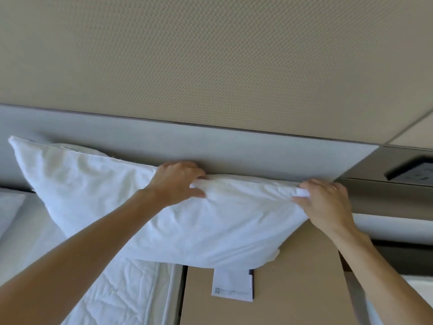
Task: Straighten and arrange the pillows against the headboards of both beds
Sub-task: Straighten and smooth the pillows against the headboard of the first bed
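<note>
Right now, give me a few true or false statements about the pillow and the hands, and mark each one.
1. Both hands grip the top edge of the pillow. True: the left hand and the right hand each pinch that edge.
2. The pillow lies flat in the middle of the bed. False: it stands tilted against the grey headboard, and its right part hangs over the brown nightstand.
3. A white notepad lies on the nightstand below the pillow. True.
4. The right hand rests on the wall socket panel. False: the dark panel is apart from the hand, further right.
5. The pillowcase is blue striped. False: it is plain white.
</note>
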